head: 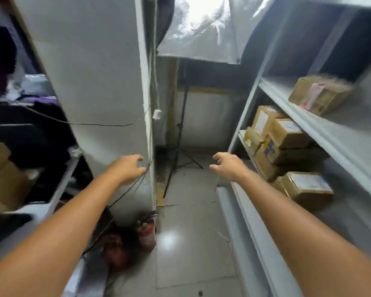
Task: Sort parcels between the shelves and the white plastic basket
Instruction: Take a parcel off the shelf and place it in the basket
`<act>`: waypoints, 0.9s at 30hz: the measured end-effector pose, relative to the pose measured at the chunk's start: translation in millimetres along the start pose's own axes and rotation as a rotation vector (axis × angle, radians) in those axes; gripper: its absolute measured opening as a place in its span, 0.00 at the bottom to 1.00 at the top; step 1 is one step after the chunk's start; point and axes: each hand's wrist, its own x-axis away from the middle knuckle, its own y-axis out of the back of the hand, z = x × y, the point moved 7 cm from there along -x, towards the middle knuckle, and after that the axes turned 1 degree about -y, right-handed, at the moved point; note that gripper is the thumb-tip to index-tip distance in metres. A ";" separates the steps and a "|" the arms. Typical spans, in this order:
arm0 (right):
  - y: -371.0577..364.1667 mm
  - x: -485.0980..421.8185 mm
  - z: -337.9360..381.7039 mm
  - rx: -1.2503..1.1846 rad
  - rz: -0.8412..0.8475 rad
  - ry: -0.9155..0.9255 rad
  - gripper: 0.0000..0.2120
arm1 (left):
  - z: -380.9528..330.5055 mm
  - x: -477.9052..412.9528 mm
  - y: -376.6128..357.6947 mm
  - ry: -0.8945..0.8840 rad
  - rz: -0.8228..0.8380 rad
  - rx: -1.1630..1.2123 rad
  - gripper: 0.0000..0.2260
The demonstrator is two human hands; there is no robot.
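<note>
While both my hands, left (128,168) and right (227,165), hang empty and half-curled mid-frame, the taped cardboard parcels (281,136) on the right-hand shelves (330,129) look stiff, light, best gripped by opposite sides.

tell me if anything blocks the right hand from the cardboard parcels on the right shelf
Nothing visible does. The right hand is empty with fingers spread, out in the open aisle in front of the shelf unit, and the stacked cardboard parcels sit at the shelf's open front. The white plastic basket is not in view.
</note>
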 end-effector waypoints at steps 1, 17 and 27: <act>4.6 4.6 -20.8 -0.016 -0.007 -0.065 0.23 | -19.2 -15.9 -5.1 -0.059 0.016 -0.005 0.22; 29.9 64.2 -307.0 -0.408 -0.406 -0.688 0.17 | -329.9 -116.2 -162.2 -0.589 0.297 -0.053 0.21; 15.6 33.3 -397.2 -0.699 -0.668 -0.907 0.22 | -484.6 -145.9 -247.7 -0.829 0.495 0.198 0.21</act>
